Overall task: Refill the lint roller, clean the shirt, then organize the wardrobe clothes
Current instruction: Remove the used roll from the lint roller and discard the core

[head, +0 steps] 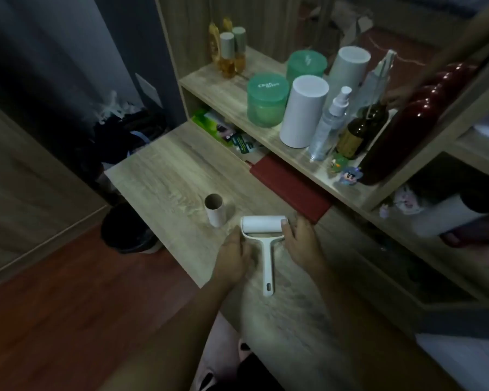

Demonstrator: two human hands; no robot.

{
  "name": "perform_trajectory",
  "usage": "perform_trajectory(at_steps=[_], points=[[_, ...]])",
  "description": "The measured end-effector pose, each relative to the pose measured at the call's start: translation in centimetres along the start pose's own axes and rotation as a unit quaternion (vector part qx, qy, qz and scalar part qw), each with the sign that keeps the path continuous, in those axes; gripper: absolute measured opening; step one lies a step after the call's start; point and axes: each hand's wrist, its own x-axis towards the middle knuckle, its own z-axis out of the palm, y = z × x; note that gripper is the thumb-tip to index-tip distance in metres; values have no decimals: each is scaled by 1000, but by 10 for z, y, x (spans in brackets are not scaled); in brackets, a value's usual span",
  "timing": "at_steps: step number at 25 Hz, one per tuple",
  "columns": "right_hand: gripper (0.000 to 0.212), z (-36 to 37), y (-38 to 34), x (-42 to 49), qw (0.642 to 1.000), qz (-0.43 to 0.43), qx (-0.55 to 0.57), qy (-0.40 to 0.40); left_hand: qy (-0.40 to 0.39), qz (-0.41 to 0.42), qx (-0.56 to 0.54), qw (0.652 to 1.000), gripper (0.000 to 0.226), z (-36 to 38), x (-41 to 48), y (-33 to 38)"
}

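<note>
On the shelf at one o'clock two green lidded jars (267, 99) hide their contents, while on the wooden desk (167, 170) the lint roller (263, 235) lies between left hand (233, 256) and right hand (301, 244), fingers pressed at each roll end, an empty cardboard core (215, 209) upright at ten o'clock, bare desktop beyond it.

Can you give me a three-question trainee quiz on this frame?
1. True or false: the lint roller lies on the desk with a white roll fitted.
2. The empty tube is: A) lying on the floor, B) standing on the desk left of the roller, C) on the shelf.
3. Which hand touches the roll's right end?

Key:
1. True.
2. B.
3. The right hand; the left hand is at the frame's left end.
</note>
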Motion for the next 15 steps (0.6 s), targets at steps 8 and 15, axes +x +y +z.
perform_trajectory(at_steps=[8, 15], points=[[43, 1, 1, 10, 996, 28, 40, -78, 77, -190, -149, 967, 20, 11, 25, 12], [49, -9, -17, -14, 960, 186, 165, -126, 95, -96, -178, 975, 10, 1, -12, 39]])
